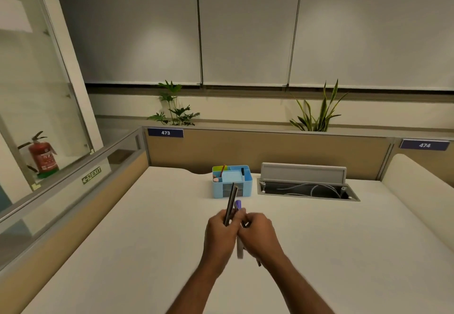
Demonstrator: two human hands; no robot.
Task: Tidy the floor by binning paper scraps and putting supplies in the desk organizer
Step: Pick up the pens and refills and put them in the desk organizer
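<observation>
A light blue desk organizer [247,183] with a green compartment stands at the back of the white desk [122,240]; a red pencil and a pink item sit in it. My left hand [219,235] and my right hand [260,236] meet above the desk, in front of the organizer. The left hand grips a dark pen [231,202] that points up toward the organizer. A purple-capped marker [238,204] and a grey pen body [239,249] are held between both hands. No paper scraps or bin are in view.
An open cable tray [307,191] with its grey lid raised lies right of the organizer. Tan partitions [270,149] labelled 473 and 474 back the desk. A glass partition [61,191] runs along the left, with a fire extinguisher [43,156] beyond. Two plants stand behind.
</observation>
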